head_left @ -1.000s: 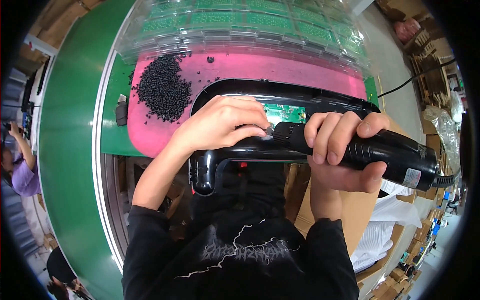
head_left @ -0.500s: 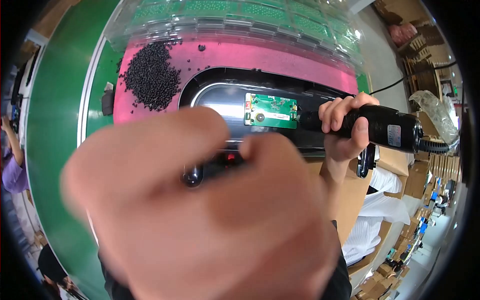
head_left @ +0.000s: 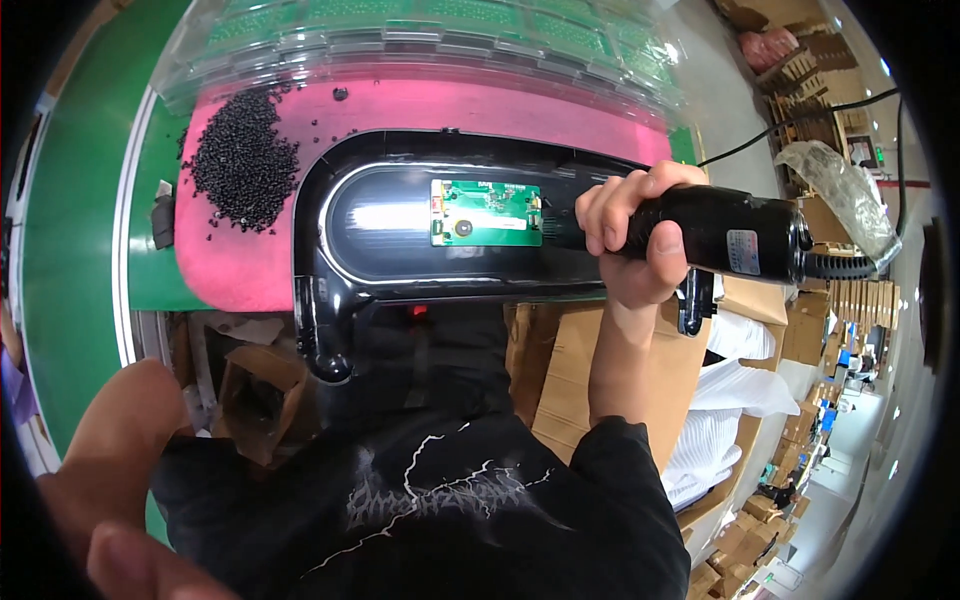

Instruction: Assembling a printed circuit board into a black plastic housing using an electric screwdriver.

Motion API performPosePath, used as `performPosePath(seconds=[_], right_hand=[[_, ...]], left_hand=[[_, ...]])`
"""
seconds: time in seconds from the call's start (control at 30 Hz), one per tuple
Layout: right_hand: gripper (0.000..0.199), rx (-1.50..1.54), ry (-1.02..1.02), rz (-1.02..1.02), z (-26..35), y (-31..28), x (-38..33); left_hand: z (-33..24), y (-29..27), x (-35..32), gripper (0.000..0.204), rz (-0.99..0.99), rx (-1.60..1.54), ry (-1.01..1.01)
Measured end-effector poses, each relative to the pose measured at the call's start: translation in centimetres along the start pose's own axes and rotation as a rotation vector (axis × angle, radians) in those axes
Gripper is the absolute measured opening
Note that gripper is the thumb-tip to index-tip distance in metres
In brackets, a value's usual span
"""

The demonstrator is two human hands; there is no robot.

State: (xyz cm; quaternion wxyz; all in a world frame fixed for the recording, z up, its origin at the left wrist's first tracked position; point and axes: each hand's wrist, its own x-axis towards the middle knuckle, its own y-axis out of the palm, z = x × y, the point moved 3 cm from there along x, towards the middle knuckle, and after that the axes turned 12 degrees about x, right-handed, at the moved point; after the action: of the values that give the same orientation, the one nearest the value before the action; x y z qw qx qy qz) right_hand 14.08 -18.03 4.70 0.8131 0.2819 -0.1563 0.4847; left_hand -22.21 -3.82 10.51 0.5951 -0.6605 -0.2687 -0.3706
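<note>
**Right hand gripping a power screwdriver over a black housing**

In the head view, the right hand (head_left: pixel 630 245) is wrapping its fingers (head_left: pixel 598 215) tightly around a black electric screwdriver (head_left: pixel 720 235), which is lying level and pointing at a green circuit board (head_left: pixel 487 212). The board is sitting inside a glossy black plastic housing (head_left: pixel 380 215), which is resting on a pink mat (head_left: pixel 240 265) at the near edge of the green surface (head_left: pixel 75 200). A heap of black pellets (head_left: pixel 243 165) is lying on the mat, just left of the housing. The left hand (head_left: pixel 110 470) is hanging blurred at the lower left, close to the camera, touching nothing; whether its fingers are apart cannot be told. Clear trays of green boards (head_left: pixel 420 40) are stacking up beyond the mat.
</note>
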Motion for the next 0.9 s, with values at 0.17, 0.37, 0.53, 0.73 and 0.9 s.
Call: performPosePath(seconds=[0.17, 0.37, 0.53, 0.73, 0.9], right_hand=[[0.037, -0.053, -0.005, -0.04, 0.5, -0.2, -0.4], [0.037, -0.024, 0.008, -0.06, -0.4, -0.5, -0.3], [0.035, -0.011, 0.027, -0.021, -1.0, -0.7, 0.0], [0.042, 0.024, 0.048, -0.04, -0.9, 0.6, -0.1], [0.034, 0.063, 0.213, -0.253, 0.2, -0.8, 0.4]], left_hand=[[3.0, -8.2, -10.0, 0.023, -0.045, 0.014, -0.018], [2.0, -1.6, -0.8, 0.021, -0.04, 0.102, -0.06], [1.6, 4.7, 4.7, 0.014, 0.029, -0.02, -0.209], [5.0, 12.3, -1.4, 0.036, 0.657, -0.097, -1.047], [1.5, 14.0, -4.7, 0.042, 0.854, -0.497, -1.279]])
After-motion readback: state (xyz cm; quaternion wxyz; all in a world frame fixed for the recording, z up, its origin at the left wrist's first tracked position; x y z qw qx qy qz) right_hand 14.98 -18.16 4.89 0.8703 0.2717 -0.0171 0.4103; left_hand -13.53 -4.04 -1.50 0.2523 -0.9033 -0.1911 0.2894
